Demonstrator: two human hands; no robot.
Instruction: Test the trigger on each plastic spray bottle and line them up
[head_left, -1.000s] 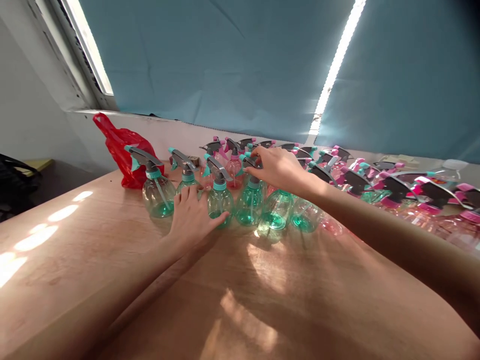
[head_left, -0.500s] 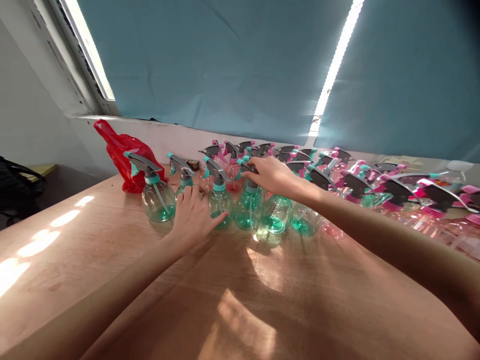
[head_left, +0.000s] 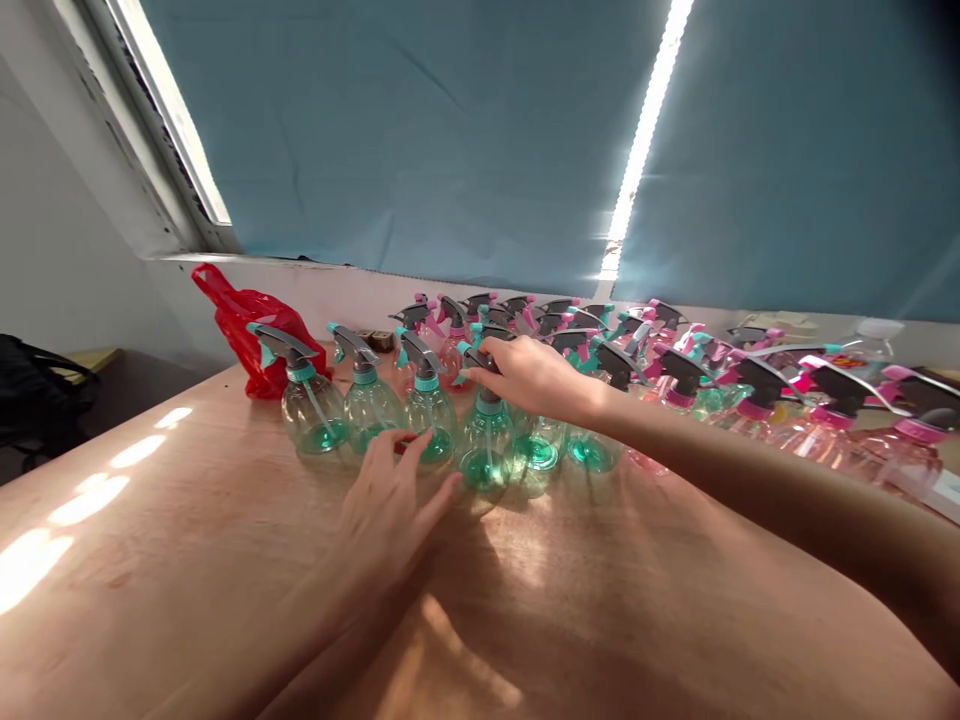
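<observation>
My right hand (head_left: 529, 375) grips the grey-and-teal trigger head of a clear green-tinted spray bottle (head_left: 486, 440), which stands slightly forward of its neighbours. Low over the table, my left hand (head_left: 394, 495) is open, fingers apart, in front of the row and a little left of that bottle. Left of the gripped bottle stand more green spray bottles: one at the end (head_left: 311, 410), a middle one (head_left: 371, 405) and a closer one (head_left: 429, 405). Their nozzles point left. Two further green bottles are partly hidden behind my right hand and forearm.
Several pink-and-grey spray bottles (head_left: 904, 440) crowd the right side, and more line the back by the wall. A red plastic bag (head_left: 259, 330) sits at the back left of the wooden table (head_left: 600, 570). Behind hangs a blue blind (head_left: 420, 140).
The gripped bottle has come toward me, out of the row. My left hand has drawn back from the second and third bottles toward the table's front. The view has shifted slightly.
</observation>
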